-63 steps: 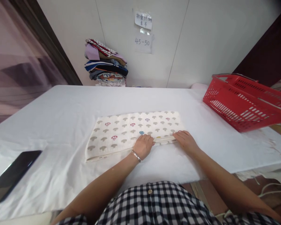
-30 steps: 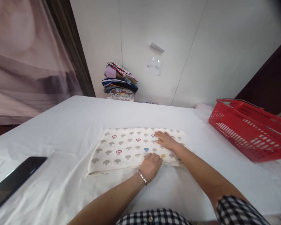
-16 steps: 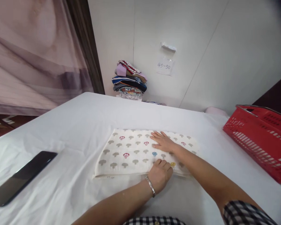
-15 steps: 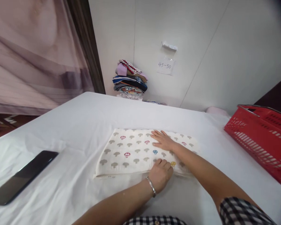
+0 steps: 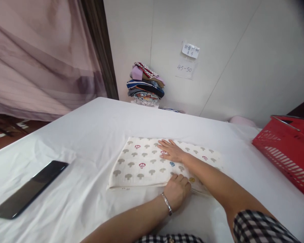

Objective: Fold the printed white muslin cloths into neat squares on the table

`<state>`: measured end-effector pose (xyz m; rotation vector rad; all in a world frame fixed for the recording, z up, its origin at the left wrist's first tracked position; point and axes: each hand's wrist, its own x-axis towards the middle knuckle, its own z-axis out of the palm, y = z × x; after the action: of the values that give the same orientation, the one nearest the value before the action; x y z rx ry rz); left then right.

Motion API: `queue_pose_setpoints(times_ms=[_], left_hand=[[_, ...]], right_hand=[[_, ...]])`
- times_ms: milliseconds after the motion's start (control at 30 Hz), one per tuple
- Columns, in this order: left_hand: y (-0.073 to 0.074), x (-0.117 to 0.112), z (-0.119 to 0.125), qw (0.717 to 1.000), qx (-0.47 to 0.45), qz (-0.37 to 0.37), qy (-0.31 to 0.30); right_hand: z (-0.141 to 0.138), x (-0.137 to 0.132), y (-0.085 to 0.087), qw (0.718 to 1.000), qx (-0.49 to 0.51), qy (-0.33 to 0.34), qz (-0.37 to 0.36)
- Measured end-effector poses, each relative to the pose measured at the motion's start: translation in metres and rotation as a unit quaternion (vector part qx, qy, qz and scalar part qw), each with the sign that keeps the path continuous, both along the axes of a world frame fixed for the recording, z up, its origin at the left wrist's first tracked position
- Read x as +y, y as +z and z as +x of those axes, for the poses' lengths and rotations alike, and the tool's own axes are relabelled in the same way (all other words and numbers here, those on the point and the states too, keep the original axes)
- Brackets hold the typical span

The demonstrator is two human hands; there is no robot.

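A folded white cloth [image 5: 142,173] printed with grey, red, blue and yellow mushrooms lies in the middle of the white-covered table. My right hand [image 5: 171,151] rests flat on its upper part, fingers spread, partly over a red mushroom. At the cloth's near edge, my left hand [image 5: 177,191] is closed, with its fingers curled over the fabric there. The fingertips of that hand are hidden. A silver bracelet [image 5: 166,203] circles the left wrist. My right forearm covers part of the cloth's right side.
A black phone [image 5: 30,189] lies on the white sheet [image 5: 86,135] at left. At right stands a red plastic basket [image 5: 288,148]. Beyond the far edge, a stack of folded fabrics [image 5: 145,86] sits against the wall, near paper notes [image 5: 184,69]. A pinkish curtain [image 5: 40,60] hangs at left.
My right hand has slid a little left across the cloth and now partly covers a red mushroom. My left hand stays at the near edge. The view has shifted slightly.
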<state>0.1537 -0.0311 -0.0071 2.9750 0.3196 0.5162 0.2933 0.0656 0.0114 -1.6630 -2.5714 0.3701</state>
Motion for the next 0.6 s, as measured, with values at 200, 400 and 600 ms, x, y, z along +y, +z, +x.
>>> queue_pose_setpoints(times_ms=[200, 400, 600], left_hand=[[0.0, 0.002, -0.002, 1.0, -0.013, 0.001, 0.004], [0.002, 0.001, 0.004, 1.0, -0.009, -0.012, 0.006], [0.002, 0.001, 0.004, 1.0, -0.016, -0.008, 0.012]], right_hand=[[0.02, -0.038, 0.017, 1.0, 0.004, -0.028, 0.012], [0.11, -0.094, 0.005, 0.981, -0.071, -0.178, 0.026], [0.159, -0.086, -0.014, 0.959, -0.059, -0.277, -0.002]])
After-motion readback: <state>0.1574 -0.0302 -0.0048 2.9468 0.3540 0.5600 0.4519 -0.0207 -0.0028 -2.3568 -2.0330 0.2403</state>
